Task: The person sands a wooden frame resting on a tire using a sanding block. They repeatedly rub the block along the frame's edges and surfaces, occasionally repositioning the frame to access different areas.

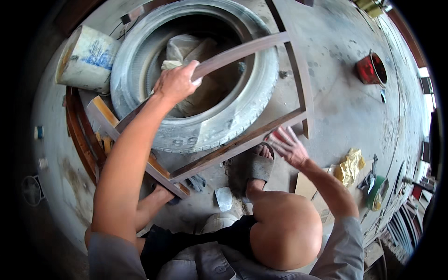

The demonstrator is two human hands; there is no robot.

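Note:
A dark brown wooden frame [242,50] leans across a large dusty tyre [263,93]. My left hand [177,84] is closed round its upper crossbar, above the tyre's opening. Close to the lower crossbar, near its right end, is my right hand [291,148], slightly blurred, with fingers stretched forward. Under those fingers shows a flat dark red piece [275,139], perhaps a sanding sheet; its far side is hidden. A pale bag [186,46] lies inside the tyre. Beside my left knuckles is a small beige piece [171,64]; whether I hold it, I cannot make out.
A white bucket [95,58] tilts against the tyre at left, near curved wooden strips [77,126]. My sandalled foot [261,163] is below the frame. To the right are a red pail [372,70], crumpled gold foil [350,167], cardboard [304,185] and a green roll [378,192].

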